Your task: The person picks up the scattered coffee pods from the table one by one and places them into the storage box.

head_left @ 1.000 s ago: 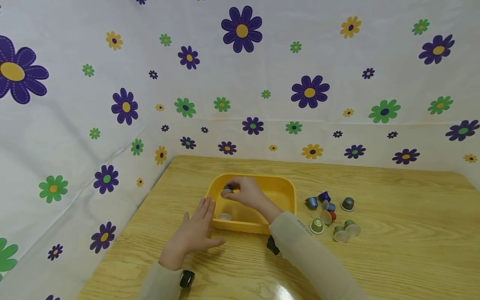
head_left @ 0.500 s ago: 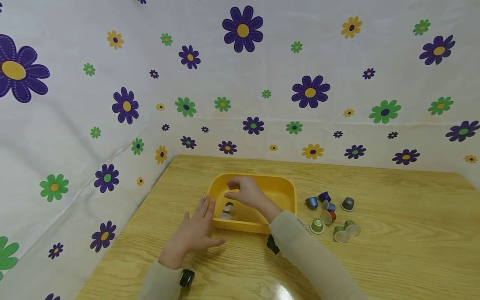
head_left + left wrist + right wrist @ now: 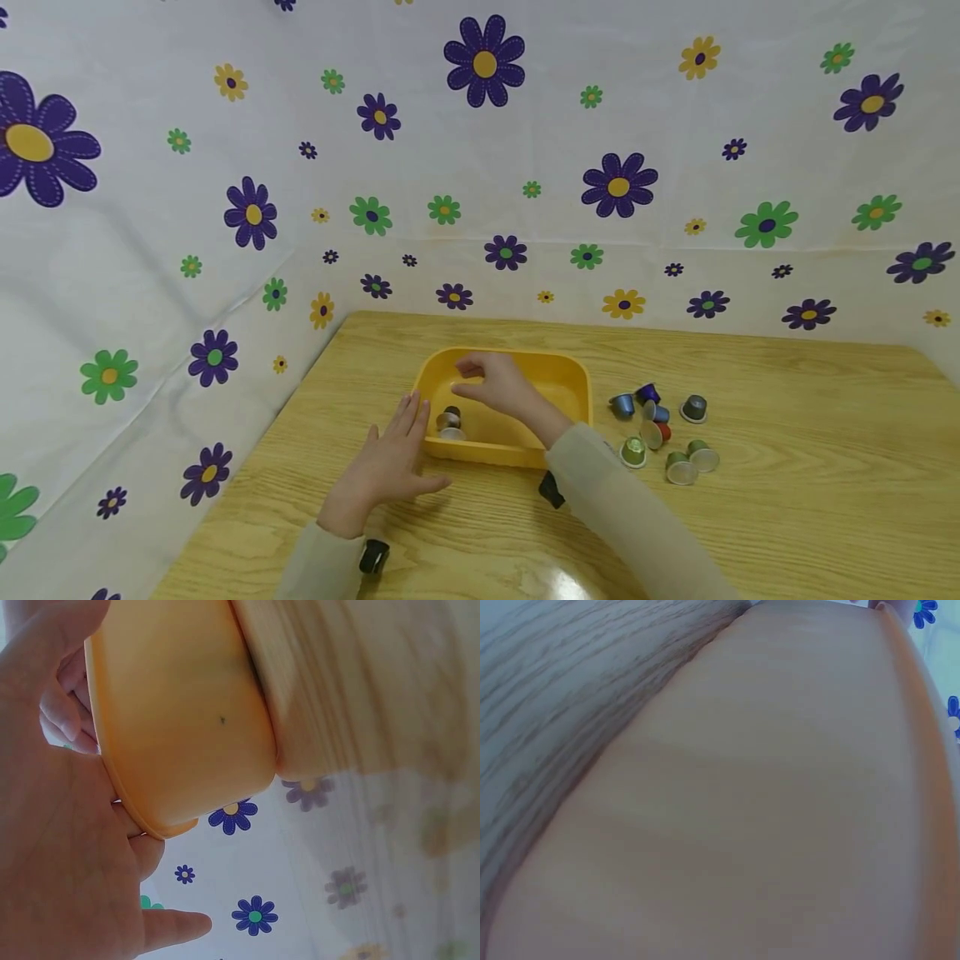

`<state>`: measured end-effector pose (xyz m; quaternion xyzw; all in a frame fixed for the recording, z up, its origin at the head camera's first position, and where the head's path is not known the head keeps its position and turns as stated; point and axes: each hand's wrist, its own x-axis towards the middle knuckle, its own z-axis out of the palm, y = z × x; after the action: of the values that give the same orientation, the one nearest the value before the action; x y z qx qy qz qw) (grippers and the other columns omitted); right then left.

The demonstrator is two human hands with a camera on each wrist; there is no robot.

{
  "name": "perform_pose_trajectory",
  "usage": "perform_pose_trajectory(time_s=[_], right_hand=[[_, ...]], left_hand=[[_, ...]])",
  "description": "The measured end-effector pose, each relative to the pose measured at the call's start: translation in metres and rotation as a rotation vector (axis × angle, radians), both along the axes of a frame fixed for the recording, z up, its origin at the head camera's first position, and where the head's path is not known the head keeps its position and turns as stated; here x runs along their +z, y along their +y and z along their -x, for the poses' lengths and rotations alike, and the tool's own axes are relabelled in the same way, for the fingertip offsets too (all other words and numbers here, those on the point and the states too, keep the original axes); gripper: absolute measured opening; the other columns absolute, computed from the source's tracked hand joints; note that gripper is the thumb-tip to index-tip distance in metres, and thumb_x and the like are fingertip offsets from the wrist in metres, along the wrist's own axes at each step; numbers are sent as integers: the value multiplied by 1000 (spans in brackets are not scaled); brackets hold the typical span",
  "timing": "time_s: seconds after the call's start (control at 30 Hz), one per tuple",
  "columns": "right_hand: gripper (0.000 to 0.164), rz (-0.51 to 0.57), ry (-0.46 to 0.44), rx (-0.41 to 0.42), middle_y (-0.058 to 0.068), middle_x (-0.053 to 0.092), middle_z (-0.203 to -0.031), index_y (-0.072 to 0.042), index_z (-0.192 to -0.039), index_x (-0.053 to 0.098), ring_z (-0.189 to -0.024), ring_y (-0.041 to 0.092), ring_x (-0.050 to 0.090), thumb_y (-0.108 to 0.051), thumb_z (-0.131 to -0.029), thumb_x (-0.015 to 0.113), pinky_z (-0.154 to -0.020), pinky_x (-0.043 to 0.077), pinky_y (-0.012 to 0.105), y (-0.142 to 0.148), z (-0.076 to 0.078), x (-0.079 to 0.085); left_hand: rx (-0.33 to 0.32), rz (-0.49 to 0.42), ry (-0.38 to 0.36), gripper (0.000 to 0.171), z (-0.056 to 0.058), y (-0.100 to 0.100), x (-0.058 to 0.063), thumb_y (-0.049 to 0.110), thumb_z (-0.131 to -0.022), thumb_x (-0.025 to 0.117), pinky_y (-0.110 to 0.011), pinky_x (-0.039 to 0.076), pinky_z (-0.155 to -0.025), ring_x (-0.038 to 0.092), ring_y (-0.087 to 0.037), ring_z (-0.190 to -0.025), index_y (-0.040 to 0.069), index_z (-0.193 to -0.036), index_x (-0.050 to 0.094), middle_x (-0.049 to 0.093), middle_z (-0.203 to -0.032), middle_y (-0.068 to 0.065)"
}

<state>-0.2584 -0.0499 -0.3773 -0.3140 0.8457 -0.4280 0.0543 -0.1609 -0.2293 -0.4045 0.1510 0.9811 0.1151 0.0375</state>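
A yellow plastic tray (image 3: 487, 454) stands on the wooden table. My left hand (image 3: 386, 471) rests its straight fingers on the tray's left rim, also seen in the left wrist view, where the tray's outer wall (image 3: 180, 712) fills the middle. Over the tray's inside hovers my right hand (image 3: 498, 386), fingers loosely bent and holding nothing. Below it, in the tray's near left corner, lie a dark coffee capsule (image 3: 452, 413) and a pale capsule lid (image 3: 452, 433), close together. The tray wall (image 3: 765, 765) fills the right wrist view, and no right fingertips show there.
Right of the tray lie several coffee capsules: a light blue one (image 3: 622, 406), a dark blue one (image 3: 647, 393), a red one (image 3: 656, 434), a light green one (image 3: 633, 451) and a grey one (image 3: 695, 407). Flowered cloth (image 3: 480, 142) rises behind the table (image 3: 810, 433).
The right hand has let go of the dark capsule, which dropped into the tray and rolled slightly left beside the pale lid. My left hand has stayed in place.
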Motion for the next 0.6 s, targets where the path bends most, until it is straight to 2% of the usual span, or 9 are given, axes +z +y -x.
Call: perform_pose_trajectory(time_s=[0.4, 0.6], right_hand=[[37, 19, 33, 5, 17, 58, -110, 2, -112, 57, -101, 24, 55, -15, -81, 65, -88, 41, 38, 20, -11, 11], [37, 56, 1, -7, 16, 58, -111, 2, -114, 57, -103, 24, 54, -15, -81, 65, -89, 40, 38, 28, -13, 10]], left_hand=[[-5, -5, 11, 103, 0, 2, 0, 56, -73, 62, -67, 17, -89, 0, -30, -132, -3, -140, 11, 3, -145, -19], [-6, 1, 9, 103, 1, 1, -1, 57, -73, 61, -67, 17, -89, 0, -29, -132, -3, -140, 10, 4, -145, -20]])
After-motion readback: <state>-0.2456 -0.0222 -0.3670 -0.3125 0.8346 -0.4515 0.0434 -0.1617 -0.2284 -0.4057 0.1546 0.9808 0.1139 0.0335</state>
